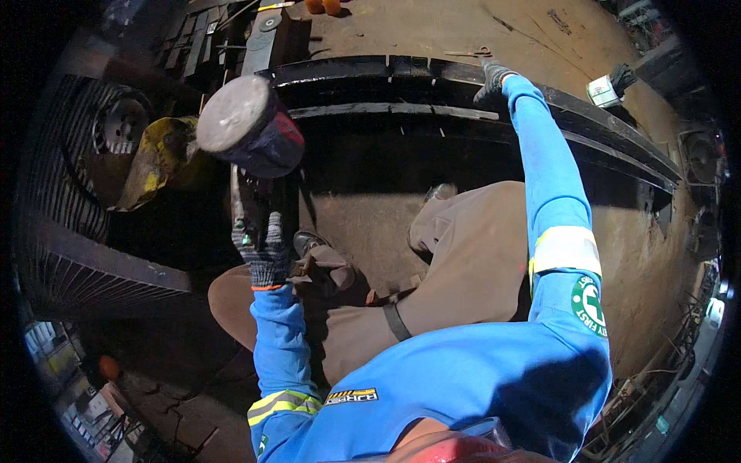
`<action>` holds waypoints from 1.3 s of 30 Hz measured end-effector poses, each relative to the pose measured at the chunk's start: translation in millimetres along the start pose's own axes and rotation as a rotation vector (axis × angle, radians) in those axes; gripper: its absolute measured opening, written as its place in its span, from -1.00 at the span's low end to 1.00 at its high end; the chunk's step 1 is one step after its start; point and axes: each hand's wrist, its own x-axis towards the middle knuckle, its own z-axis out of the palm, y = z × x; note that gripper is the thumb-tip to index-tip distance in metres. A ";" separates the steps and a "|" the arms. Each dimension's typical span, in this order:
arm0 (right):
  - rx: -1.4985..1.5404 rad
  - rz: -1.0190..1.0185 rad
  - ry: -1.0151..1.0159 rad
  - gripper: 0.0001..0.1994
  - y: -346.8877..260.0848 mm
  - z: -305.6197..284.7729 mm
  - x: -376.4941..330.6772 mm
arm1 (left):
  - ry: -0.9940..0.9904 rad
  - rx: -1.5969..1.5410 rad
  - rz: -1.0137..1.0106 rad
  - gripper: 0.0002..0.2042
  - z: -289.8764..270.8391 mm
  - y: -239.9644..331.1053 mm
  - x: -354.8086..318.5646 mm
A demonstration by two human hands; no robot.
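My left hand (262,247), in a dark knit glove with a grey cuff, is closed round the handle of a hammer. The hammer's thick cylindrical head (274,143) is raised toward me, its pale, worn round face at the upper left and a red mark on its side. My right arm stretches out to a long dark steel beam (347,73). There my right hand (492,82), also gloved, rests closed over the beam's edge; its fingertips are partly hidden. A thin tool with a ring-shaped end (484,52) lies just beyond that hand.
A yellow, rust-marked curved metal piece (154,158) stands at the left, near a round metal disc (121,125) and ribbed metal bars (58,147). A white container (603,91) with dark bristly material sits at the far right. Orange round objects (323,7) lie at the top.
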 end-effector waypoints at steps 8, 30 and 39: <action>0.150 -0.086 -0.263 0.09 10.5 18.2 45.9 | 0.021 -0.027 -0.242 -0.67 9.2 26.6 4.3; -0.139 0.181 0.180 -0.01 -31.6 64.6 -24.4 | 0.141 -0.009 -0.211 -0.60 20.7 -37.3 -16.4; -0.160 0.290 0.156 0.05 -37.6 67.8 -48.2 | 0.076 0.115 -0.268 -0.72 21.5 -71.0 -12.1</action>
